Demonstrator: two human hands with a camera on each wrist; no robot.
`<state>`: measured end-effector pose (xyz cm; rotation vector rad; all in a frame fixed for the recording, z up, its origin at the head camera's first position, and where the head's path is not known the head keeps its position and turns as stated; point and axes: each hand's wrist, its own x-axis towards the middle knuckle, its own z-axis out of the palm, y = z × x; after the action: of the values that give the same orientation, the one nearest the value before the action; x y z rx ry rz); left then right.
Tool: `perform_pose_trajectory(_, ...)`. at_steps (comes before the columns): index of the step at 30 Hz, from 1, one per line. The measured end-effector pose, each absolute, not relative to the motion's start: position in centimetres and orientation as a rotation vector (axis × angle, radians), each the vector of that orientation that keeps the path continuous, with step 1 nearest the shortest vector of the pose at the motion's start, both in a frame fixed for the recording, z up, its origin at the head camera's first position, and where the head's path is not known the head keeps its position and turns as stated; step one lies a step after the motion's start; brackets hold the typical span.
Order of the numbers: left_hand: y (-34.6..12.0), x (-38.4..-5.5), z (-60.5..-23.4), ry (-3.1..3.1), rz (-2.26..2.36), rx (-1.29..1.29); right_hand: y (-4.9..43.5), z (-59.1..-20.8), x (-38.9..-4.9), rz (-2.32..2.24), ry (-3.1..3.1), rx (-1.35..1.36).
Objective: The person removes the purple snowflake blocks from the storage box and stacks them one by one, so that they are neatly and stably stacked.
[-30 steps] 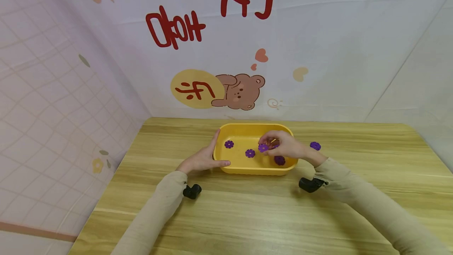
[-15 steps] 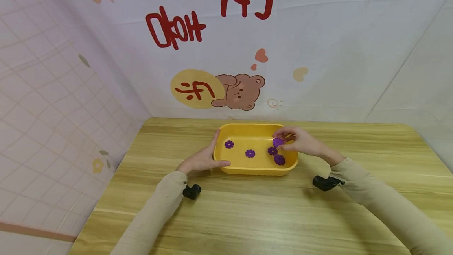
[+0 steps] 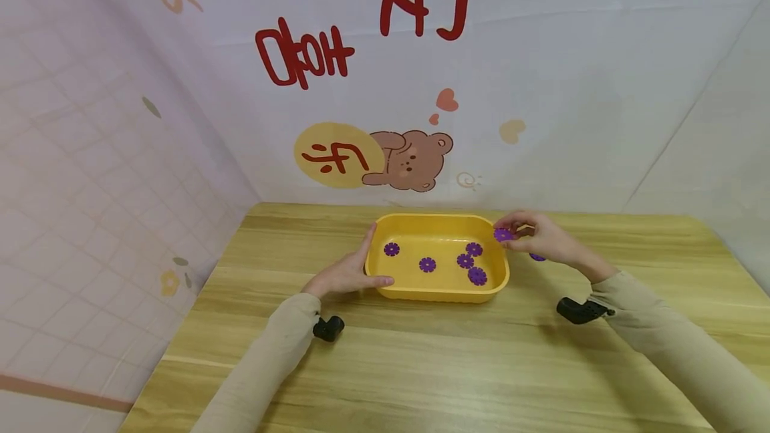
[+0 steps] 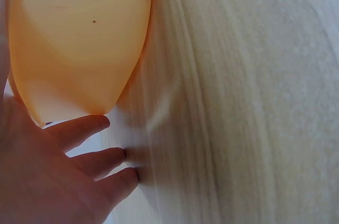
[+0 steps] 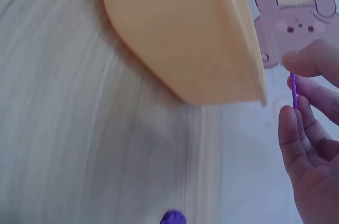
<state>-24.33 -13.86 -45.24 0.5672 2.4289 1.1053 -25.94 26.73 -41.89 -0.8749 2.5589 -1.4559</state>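
The yellow plastic basin stands on the table with several purple notched discs lying flat inside. My left hand grips its left end, thumb over the front rim and fingers along the outer side. In the left wrist view the spread fingers lie beside the basin wall. At the right rim, my right hand pinches a purple notched disc between thumb and fingertips. The right wrist view shows this disc edge-on. Another purple disc lies on the table, partly hidden by the right hand.
The wooden table runs back to a white wall cloth with a printed bear and red characters. A gridded cloth hangs at the left. A black camera mount sits on each wrist, the right one above the table.
My right hand has moved right with the pinched disc, from over the basin's inside to its right rim. My left hand stays on the basin. The head view has shifted slightly.
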Motion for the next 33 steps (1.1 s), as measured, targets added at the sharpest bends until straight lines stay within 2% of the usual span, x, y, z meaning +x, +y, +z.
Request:
perform_pose_trajectory(10, -13.7, -24.4, -45.0, 2.460, 1.061, 0.561, 29.1, -43.3, -26.1, -1.437, 2.643, -0.858)
perform_pose_trajectory(33, -13.8, -24.4, -45.3, 2.460, 1.062, 0.576, 33.5, -47.6, -25.5, -1.359, 2.772, -0.573)
